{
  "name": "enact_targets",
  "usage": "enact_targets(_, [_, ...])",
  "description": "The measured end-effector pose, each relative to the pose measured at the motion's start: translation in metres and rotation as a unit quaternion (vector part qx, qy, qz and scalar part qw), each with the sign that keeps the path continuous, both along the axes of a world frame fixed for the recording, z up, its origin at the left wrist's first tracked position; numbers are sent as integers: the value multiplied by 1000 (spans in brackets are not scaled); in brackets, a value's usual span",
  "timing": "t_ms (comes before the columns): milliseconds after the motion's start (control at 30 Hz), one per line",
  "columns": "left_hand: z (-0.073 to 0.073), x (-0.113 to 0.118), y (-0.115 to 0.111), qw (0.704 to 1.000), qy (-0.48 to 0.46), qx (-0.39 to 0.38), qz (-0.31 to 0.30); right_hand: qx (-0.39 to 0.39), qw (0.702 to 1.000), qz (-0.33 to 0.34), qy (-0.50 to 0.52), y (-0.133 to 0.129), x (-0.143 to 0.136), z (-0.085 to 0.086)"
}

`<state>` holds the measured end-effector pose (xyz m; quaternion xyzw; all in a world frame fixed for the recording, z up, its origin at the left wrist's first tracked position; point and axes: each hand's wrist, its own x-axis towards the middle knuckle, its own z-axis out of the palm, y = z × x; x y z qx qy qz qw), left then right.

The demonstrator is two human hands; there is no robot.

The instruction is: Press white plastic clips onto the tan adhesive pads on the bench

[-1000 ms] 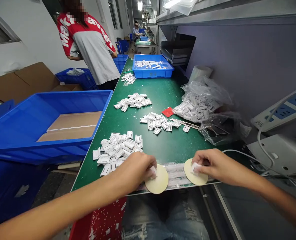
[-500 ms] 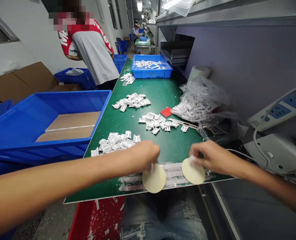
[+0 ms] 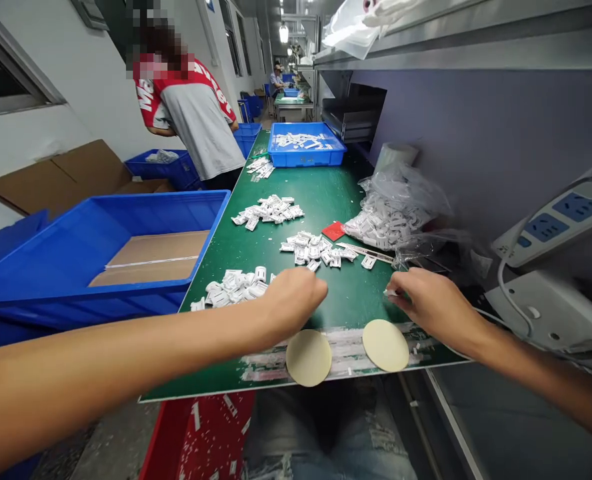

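Note:
My left hand is closed above the table's front part, knuckles up; its fingertips, and anything in them, are hidden. Below it lies a pale yellow round disc. A second such disc rests to the right, beneath my right hand. That hand is closed in a pinch, with the edge of a small white piece showing at the fingertips. Both discs sit apart from the hands on a worn, whitish strip. Near my left hand is a pile of white plastic parts; another pile lies farther back.
On the green table stand a blue tray of white pieces and a clear bag full of parts. A large blue bin adjoins the left edge. A power strip is at right. A person stands beyond the bin.
Both hands have lifted away from the discs and moved slightly farther back over the table. The right hand has also shifted right. The discs stay on the strip.

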<state>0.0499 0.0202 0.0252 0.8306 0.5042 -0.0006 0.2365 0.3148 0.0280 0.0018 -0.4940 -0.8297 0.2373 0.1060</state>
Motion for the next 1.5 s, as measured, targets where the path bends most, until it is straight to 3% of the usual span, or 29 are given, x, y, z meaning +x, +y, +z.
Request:
enact_targets(367, [-12, -4, -10, 998, 52, 22, -25, -3, 999, 53, -5, -3, -5, -2])
enact_targets(800, [-29, -12, -9, 995, 68, 55, -40, 32, 998, 51, -24, -4, -1, -13])
enact_targets(967, [-23, -18, -7, 992, 47, 117, 1, 145, 987, -64, -12, -4, -1, -13])
enact_targets(1067, [-18, -21, -26, 983, -71, 154, 66, 133, 976, -147, 95, -20, -8, -17])
enact_targets(1133, [-21, -21, -47, 949, -211, 160, 170, 6, 949, -189, 252, -36, -20, -22])
enact_targets(1167, [-25, -20, -57, 920, -276, 153, 230, -86, 916, -195, 339, -43, -28, -25])
enact_targets(1267, [-43, -16, -82, 825, -407, 132, 370, -322, 768, -179, 523, -60, -54, -27])
enact_targets(1333, [-56, -15, -92, 774, -457, 121, 422, -398, 696, -166, 574, -65, -68, -24])
enact_targets(1400, [-68, -18, -97, 745, -474, 115, 455, -423, 671, -157, 588, -65, -78, -19])
enact_targets(1500, [-81, -31, -99, 742, -447, 136, 481, -418, 691, -147, 572, -59, -86, -15])
